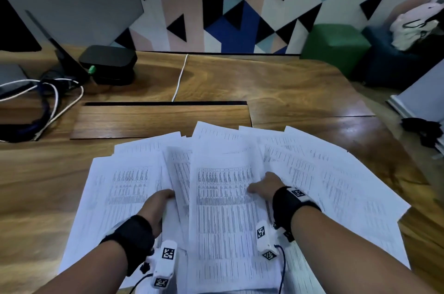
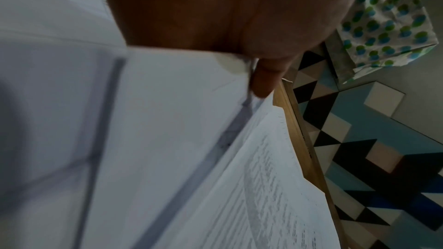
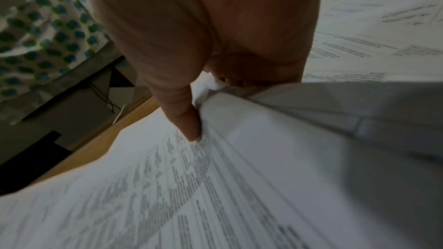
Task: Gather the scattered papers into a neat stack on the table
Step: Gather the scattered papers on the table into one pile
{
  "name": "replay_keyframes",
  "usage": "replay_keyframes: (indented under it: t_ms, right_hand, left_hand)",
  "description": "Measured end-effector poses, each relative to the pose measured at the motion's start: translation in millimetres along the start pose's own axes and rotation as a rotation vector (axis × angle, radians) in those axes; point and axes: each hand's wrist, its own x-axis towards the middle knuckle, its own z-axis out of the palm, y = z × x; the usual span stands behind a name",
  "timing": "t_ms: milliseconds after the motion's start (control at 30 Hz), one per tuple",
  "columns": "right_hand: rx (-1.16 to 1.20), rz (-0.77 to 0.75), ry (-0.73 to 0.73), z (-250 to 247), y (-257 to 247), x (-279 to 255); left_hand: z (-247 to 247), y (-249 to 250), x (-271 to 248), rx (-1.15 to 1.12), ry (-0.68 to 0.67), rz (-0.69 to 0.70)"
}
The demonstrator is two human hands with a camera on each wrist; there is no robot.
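The papers (image 1: pixel 223 197) lie fanned on the table (image 1: pixel 288 87), with one central sheaf gripped at its sides: the left hand (image 1: pixel 156 207) curled round one edge, the right hand (image 1: pixel 266 188) pinching the other. Gathering seems under way; the outlying sheets beyond the sheaf should next be drawn inward.

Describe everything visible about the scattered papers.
The papers are white sheets printed with dense, blurred tables, fanned and overlapping on the wooden table, not yet squared. The left hand holds sheets at the left; the right hand pinches the middle sheets' right edge, thumb on top.
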Motion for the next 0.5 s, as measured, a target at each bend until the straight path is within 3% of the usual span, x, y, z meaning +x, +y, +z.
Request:
replay_keyframes:
  t_ms: [100, 167, 267, 333, 400, 500]
  right_hand:
    - [0.013, 0.007, 0.016, 7.1, 2.5, 2.8]
    - [0.023, -0.015, -0.024, 18.8, -0.8, 1.3]
    - [0.055, -0.091, -0.088, 34.3, -7.1, -10.7]
    - [0.19, -0.073, 0.014, 37.0, -5.6, -10.9]
    - [0.217, -0.031, 0.22, 31.7, -1.9, -6.8]
    - [-0.089, 0.048, 0.289, 27.5, 5.7, -3.8]
  left_hand:
    - [-1.7, 1.1, 2.7, -0.117, -0.071, -0.006]
    - [1.3, 1.9, -1.9, 0.057, -0.115, 0.039]
    - [7.4, 0.1, -0.8, 0.29, -0.027, 0.158]
    - [1.7, 3.3, -1.6, 0.249, -0.04, 0.161]
    - [-14.8, 10.1, -4.2, 0.178, -0.018, 0.179]
    - [-52.2, 11.3, 2.3, 0.12, 0.151, 0.225]
